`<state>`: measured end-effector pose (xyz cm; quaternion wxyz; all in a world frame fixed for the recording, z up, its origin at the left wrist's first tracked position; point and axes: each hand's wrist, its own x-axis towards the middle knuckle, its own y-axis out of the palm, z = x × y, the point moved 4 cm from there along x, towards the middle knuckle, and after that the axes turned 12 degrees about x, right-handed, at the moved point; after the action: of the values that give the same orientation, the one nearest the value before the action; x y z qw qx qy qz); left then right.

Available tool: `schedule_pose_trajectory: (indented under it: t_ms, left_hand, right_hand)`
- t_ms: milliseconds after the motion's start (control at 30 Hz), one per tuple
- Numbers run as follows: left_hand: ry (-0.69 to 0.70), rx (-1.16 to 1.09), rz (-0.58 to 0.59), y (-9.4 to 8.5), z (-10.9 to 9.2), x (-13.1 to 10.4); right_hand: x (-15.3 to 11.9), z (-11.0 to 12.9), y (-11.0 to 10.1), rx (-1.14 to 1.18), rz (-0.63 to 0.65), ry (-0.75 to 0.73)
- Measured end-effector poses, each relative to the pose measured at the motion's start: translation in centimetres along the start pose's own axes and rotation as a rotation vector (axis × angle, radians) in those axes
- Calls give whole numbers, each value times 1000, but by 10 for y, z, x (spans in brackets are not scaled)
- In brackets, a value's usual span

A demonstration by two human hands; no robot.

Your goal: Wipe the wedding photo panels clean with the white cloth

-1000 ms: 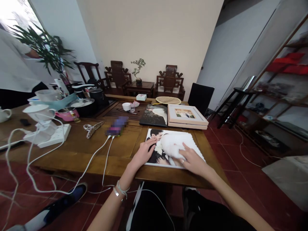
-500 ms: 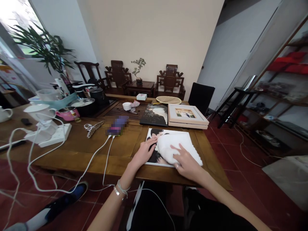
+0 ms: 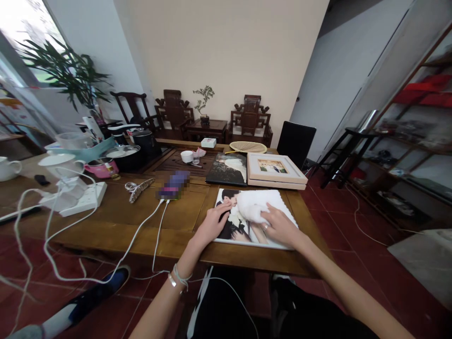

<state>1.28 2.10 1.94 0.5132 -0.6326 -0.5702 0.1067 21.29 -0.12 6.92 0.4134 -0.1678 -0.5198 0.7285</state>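
A large photo print (image 3: 235,234) showing people lies flat near the front edge of the wooden table. My left hand (image 3: 214,221) rests on its left side, fingers stretched out and holding nothing. Over the photo's upper right part lies a fluffy white cloth (image 3: 251,207), bunched at its left end. My right hand (image 3: 280,225) grips this cloth and presses it on the photo, with the fingertips partly sunk in the folds. The photo's right part is hidden under cloth and hand.
Behind the photo lie a dark album (image 3: 228,169) and a stacked pair of pale frames (image 3: 277,172). To the left are a blurred phone (image 3: 173,185) on white cables, a hair clip (image 3: 141,190), and a power strip (image 3: 84,200). A pot (image 3: 143,141) stands farther back.
My right hand has moved the cloth up and away from me across the photo, uncovering more of its lower part. My left hand stays in place.
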Motion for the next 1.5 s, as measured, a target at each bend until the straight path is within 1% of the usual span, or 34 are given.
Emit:
schedule_pose_trajectory:
  t_ms: [67,133,233,300,400,467,533,600,667,767,867,933,1033,1133,1233,1300,1333,1400,1500]
  left_hand:
    - [0,-11,5,-1,-1,0]
    - [-3,-19,13,-1,-1,0]
    - [-2,-24,7,-3,-3,0]
    - [4,-27,-5,-3,-4,0]
    - [2,-14,2,-3,-4,-1]
    - [0,2,27,-2,-4,-1]
    - [-2,13,47,-1,-3,-1]
    - [-3,20,48,0,-2,-1]
    - [0,26,41,1,-2,-1]
    - [-1,25,38,1,-2,-2]
    - [-19,10,36,-1,-2,-2]
    - [-35,-12,3,-4,-3,-1]
    - [-50,-46,-71,-9,-4,-1]
    - [-57,-57,-115,-11,-4,-1]
    - [-59,-63,-140,-12,-3,-1]
    - [-61,-70,-149,-13,-3,-2]
    - [-63,-73,-146,-13,-3,-2]
    - [-62,-73,-114,-13,-4,-2]
    - [-38,-52,-9,-11,-8,-3]
  right_hand:
    - [18,-10,-3,-11,-39,45]
    - [32,-14,-4,-10,-77,68]
    - [37,-8,2,0,-91,44]
    - [29,3,9,9,-55,-3]
    - [3,26,14,47,31,-61]
    - [-17,42,12,100,106,-85]
    - [-35,53,7,154,179,-78]
    - [-46,56,0,185,224,-37]
    - [-49,49,-5,190,239,16]
    - [-40,26,-10,174,203,76]
    - [-18,0,-13,106,79,117]
    - [-2,-8,-11,58,1,118]
    - [19,-2,0,40,-40,92]
    - [25,21,14,55,-11,-4]
    - [16,48,22,118,106,-152]
    - [3,61,20,178,202,-209]
    - [-3,64,17,205,233,-211]
    - [-15,63,6,245,256,-160]
    - [-28,47,-11,268,237,-28]
